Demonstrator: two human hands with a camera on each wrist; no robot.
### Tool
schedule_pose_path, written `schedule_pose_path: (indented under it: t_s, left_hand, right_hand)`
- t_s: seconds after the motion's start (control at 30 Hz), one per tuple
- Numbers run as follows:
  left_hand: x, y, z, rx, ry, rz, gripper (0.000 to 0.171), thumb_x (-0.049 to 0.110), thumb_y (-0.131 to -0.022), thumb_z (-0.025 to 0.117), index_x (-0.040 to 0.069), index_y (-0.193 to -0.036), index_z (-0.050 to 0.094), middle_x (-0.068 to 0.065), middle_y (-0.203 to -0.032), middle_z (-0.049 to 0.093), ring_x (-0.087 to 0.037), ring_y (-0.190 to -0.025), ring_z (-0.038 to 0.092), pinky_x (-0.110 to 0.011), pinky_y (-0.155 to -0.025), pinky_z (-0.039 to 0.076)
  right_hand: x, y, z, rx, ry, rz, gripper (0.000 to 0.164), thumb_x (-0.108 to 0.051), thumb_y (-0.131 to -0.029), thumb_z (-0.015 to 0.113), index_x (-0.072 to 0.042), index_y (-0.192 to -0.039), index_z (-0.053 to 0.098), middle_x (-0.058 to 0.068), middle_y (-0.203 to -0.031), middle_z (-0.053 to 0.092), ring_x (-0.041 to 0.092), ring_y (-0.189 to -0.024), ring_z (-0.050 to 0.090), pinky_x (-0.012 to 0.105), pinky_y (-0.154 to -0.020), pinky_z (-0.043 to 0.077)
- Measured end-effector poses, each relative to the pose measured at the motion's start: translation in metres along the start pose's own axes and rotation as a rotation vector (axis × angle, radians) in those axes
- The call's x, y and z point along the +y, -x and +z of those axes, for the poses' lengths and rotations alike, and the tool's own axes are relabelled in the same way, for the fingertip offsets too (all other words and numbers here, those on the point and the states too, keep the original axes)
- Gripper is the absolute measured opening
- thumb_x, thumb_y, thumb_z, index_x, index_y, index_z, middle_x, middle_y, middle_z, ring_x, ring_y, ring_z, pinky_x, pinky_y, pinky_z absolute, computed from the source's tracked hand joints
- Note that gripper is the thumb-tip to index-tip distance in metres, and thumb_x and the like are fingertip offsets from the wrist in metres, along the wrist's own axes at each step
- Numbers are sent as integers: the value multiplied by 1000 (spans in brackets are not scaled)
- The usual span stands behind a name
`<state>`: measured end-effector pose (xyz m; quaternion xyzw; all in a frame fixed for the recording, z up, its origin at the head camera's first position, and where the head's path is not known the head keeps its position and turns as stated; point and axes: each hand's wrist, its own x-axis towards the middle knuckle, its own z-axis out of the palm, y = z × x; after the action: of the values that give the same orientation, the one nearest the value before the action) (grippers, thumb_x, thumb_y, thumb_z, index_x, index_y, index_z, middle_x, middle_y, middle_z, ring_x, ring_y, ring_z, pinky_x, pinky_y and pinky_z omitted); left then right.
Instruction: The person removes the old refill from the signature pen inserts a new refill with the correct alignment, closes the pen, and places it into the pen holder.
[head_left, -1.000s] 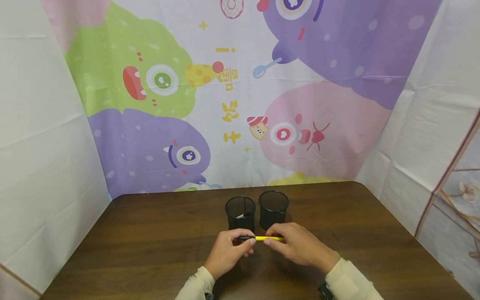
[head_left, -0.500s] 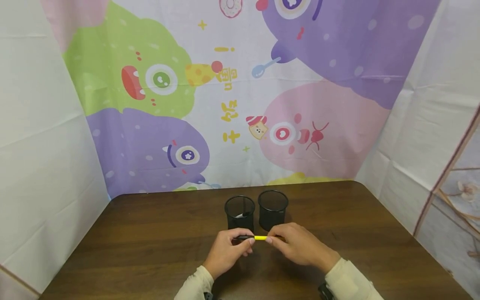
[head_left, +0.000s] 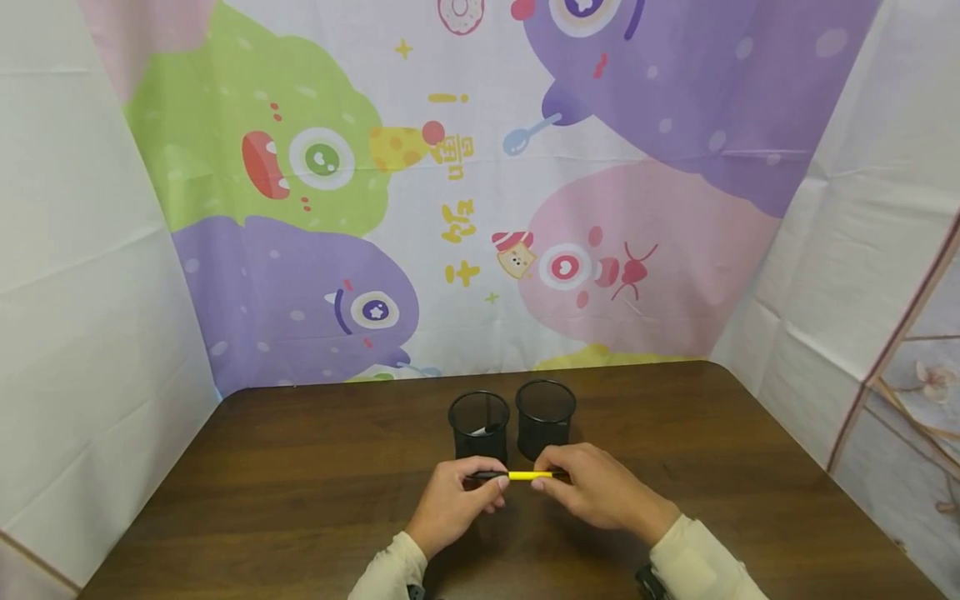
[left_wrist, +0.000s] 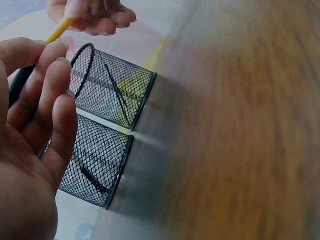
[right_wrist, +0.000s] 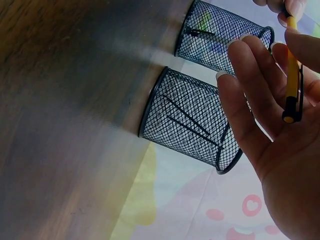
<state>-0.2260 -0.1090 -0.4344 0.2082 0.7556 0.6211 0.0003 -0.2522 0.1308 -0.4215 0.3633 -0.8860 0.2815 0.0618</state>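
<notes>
A pen with a yellow barrel (head_left: 530, 476) spans level between both hands in the head view. My left hand (head_left: 452, 505) pinches its black end between thumb and fingers. On the yellow part, my right hand (head_left: 600, 489) has its thumb and index finger. The right wrist view shows the pen's black clip and tail (right_wrist: 291, 111) over the right palm, with the other fingers loosely bent. Just beyond the hands stand two black mesh pen holders, a left one (head_left: 480, 450) and a right one (head_left: 543, 437). Something white and dark (head_left: 486, 431) lies inside the left one.
Both holders stand upright on a dark wooden table (head_left: 322, 483). Behind the table's far edge hangs a cloth with cartoon monsters (head_left: 465, 333). Pale cloth walls (head_left: 97, 275) close in the left and right sides.
My right finger and thumb slid left along the yellow barrel, then back to the right, baring more yellow. The left hand and both holders have stayed put.
</notes>
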Motion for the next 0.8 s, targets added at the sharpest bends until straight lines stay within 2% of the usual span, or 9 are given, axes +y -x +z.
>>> schedule_pose_path:
  t_s: [0.4, 0.5, 0.63, 0.8]
  left_hand:
    - [0, 0, -1, 1, 0, -4, 11, 6, -94, 70, 2, -103, 73, -4, -81, 71, -16, -70, 68, -29, -65, 59]
    - [0, 1, -1, 2, -2, -1, 10, 7, -94, 70, 2, -103, 73, -4, -81, 71, -16, -70, 68, -29, -64, 59]
    - [0, 0, 0, 3, -6, 6, 10, 6, -94, 70, 2, -102, 72, -3, -81, 71, -16, -70, 68, -28, -64, 59]
    - [-1, 0, 1, 5, -6, 27, 9, 5, -93, 70, 2, -101, 72, -2, -80, 70, -16, -70, 68, -29, -64, 59]
  right_hand:
    - [-3, 0, 1, -15, 3, 29, 10, -29, -94, 72, -28, -95, 63, -20, -82, 59, 2, -70, 54, 24, -66, 49]
    - [-3, 0, 0, -35, -7, 57, 10, -35, -96, 69, -27, -99, 65, -20, -84, 60, 2, -71, 55, 25, -66, 50]
    - [-3, -1, -1, -57, -25, 73, 27, -46, -99, 60, -22, -103, 71, -19, -85, 61, 3, -71, 55, 25, -65, 50]
    - [-2, -2, 0, -60, -22, 43, 31, -42, -104, 54, -19, -92, 72, -17, -75, 57, 1, -64, 51, 23, -59, 47]
